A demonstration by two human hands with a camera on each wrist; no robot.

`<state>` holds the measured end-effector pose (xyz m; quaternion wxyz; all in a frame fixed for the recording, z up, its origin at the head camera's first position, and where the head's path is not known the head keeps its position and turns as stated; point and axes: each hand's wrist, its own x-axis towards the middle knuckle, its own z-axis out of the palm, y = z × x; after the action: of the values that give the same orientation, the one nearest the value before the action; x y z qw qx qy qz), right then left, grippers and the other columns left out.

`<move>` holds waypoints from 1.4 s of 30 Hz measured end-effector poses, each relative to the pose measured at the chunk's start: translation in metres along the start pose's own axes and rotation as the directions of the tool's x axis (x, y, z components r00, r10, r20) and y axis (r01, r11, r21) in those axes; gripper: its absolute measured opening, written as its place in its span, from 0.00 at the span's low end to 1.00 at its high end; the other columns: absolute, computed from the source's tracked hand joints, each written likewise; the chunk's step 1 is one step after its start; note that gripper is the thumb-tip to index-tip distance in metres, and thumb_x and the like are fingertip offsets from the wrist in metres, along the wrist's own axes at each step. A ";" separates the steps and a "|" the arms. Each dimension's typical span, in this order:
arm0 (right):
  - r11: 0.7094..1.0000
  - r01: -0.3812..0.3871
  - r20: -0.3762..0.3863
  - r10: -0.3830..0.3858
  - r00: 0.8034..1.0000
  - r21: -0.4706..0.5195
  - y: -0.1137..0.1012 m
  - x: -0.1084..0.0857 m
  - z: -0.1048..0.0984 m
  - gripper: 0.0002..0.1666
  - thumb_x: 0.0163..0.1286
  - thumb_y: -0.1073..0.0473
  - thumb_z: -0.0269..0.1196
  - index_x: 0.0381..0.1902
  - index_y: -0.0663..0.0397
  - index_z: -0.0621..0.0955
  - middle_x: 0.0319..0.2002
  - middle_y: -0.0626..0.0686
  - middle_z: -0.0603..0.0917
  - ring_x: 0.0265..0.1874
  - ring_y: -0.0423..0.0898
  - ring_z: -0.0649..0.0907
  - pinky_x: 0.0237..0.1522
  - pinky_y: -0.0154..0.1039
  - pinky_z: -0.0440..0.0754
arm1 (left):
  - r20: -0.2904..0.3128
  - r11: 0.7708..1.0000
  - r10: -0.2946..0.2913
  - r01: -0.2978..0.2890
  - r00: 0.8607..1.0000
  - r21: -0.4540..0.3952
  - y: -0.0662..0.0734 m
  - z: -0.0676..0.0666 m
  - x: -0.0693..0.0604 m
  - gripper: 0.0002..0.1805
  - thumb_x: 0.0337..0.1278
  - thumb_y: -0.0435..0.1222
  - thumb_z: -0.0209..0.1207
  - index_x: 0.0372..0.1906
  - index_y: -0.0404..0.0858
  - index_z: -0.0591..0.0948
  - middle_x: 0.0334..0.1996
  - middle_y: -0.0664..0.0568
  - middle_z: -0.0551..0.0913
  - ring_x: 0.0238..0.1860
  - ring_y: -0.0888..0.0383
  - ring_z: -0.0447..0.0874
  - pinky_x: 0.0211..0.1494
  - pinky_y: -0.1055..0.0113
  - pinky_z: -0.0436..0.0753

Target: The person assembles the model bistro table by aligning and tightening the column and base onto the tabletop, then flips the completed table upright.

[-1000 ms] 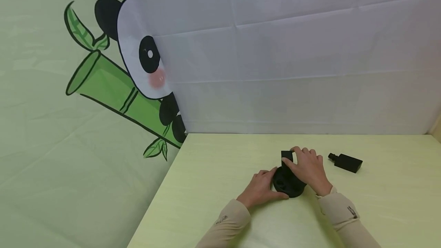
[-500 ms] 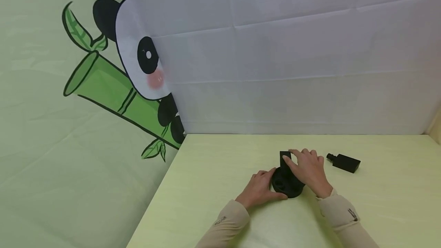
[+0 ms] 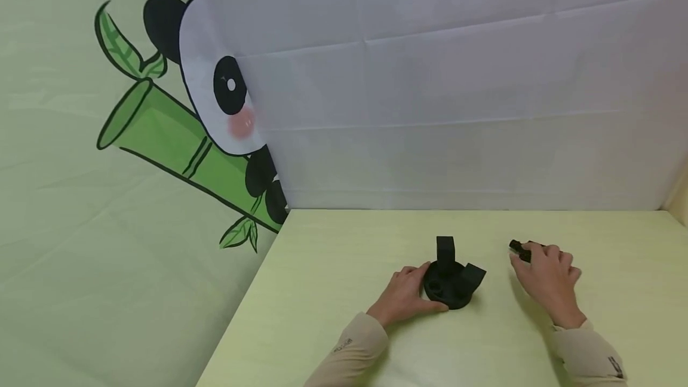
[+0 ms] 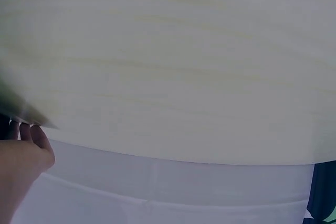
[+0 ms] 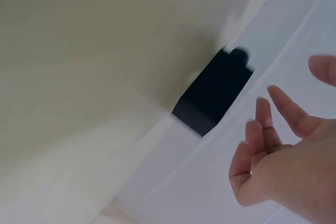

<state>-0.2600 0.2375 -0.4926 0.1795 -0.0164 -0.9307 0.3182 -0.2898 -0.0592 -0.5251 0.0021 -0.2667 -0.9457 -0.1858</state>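
A black round base (image 3: 451, 300) stands on the table in the head view, with two black blocks on it: one upright block (image 3: 445, 251) at its back and one block tilted to the right (image 3: 472, 278). My left hand (image 3: 402, 296) grips the base's left side between thumb and fingers; in the left wrist view only part of this hand (image 4: 23, 153) shows. To the right, my right hand (image 3: 550, 284) reaches over a loose black block with a stepped peg (image 3: 518, 248), covering most of it. In the right wrist view the fingers are spread, apart from that block (image 5: 214, 93).
The pale yellow table (image 3: 344, 255) meets a white cloth backdrop (image 3: 457, 76) along its far edge. A green cloth with a panda and bamboo print (image 3: 177, 136) hangs at the left.
My right hand has let go of the upright block on the base and moved right to the loose block. The left hand stays on the base.
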 end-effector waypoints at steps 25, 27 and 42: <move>0.987 -0.079 0.238 0.111 0.965 -0.139 0.064 0.011 -0.040 0.40 0.82 0.42 0.52 0.60 0.82 0.65 0.50 0.84 0.65 0.51 0.86 0.57 0.43 0.76 0.57 | 0.015 1.000 -0.012 0.012 1.000 -0.022 0.001 0.000 -0.003 0.53 0.51 0.67 0.69 0.79 0.48 0.67 0.65 0.57 0.79 0.67 0.57 0.72 0.67 0.63 0.70; 0.987 -0.072 0.212 0.101 0.972 -0.142 0.064 0.011 -0.039 0.40 0.81 0.41 0.53 0.59 0.80 0.68 0.50 0.83 0.66 0.51 0.84 0.58 0.43 0.76 0.57 | 0.021 1.000 -0.013 0.014 1.000 -0.023 0.001 -0.001 -0.004 0.53 0.52 0.67 0.69 0.79 0.48 0.66 0.65 0.57 0.79 0.67 0.57 0.72 0.67 0.63 0.70; 0.980 0.191 -0.098 -0.186 0.978 0.047 -0.013 0.017 -0.038 0.25 0.70 0.47 0.68 0.47 0.66 0.80 0.41 0.65 0.76 0.43 0.68 0.69 0.40 0.68 0.60 | 0.028 1.000 -0.013 0.013 1.000 -0.023 0.000 -0.001 -0.003 0.53 0.52 0.67 0.68 0.79 0.47 0.66 0.66 0.58 0.78 0.68 0.58 0.71 0.68 0.62 0.70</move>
<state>-0.2618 0.2515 -0.4518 0.2526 0.0621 -0.9094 0.3246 -0.2870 -0.0611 -0.5241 -0.0155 -0.2631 -0.9452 -0.1929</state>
